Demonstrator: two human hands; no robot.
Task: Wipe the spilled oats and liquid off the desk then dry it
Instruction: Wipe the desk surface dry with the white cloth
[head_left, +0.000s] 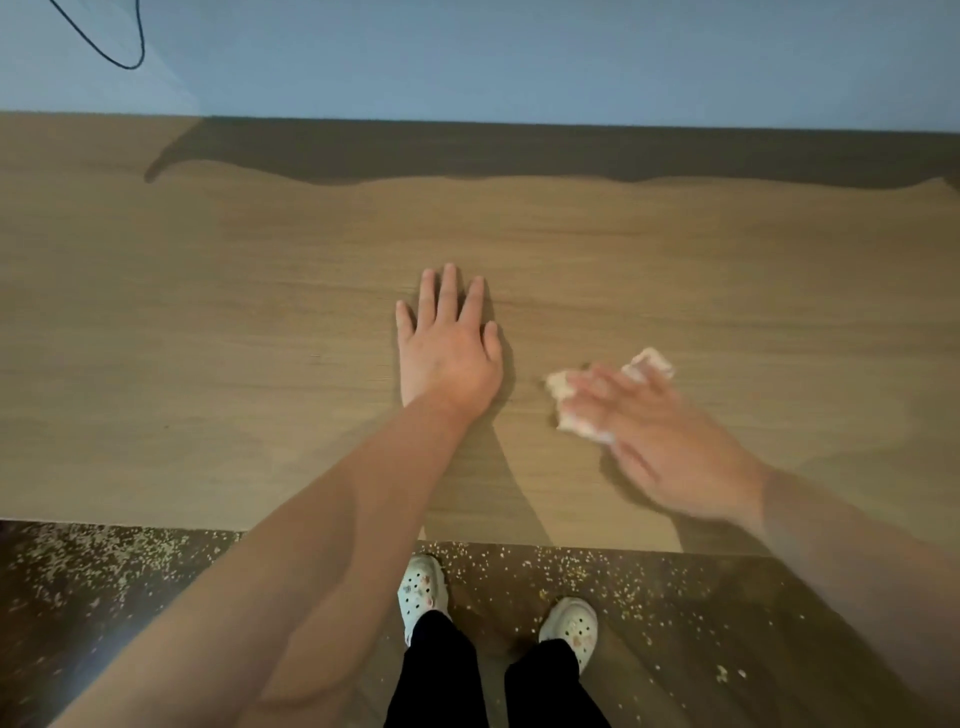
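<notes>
The wooden desk (234, 322) fills the middle of the view. My left hand (449, 343) lies flat on it with fingers straight, palm down, near the centre. To its right, my right hand (660, 436) is blurred with motion and presses a crumpled white paper towel (571, 402) onto the desk with straight fingers. The towel sticks out past the fingertips on both sides. I see no oats or liquid on the desk surface around the hands.
Oats (104, 566) lie scattered on the dark floor below the desk's front edge, around my two white clogs (421, 587). A blue wall (519, 57) stands behind the desk, with a black cable (132, 52) hanging at the upper left.
</notes>
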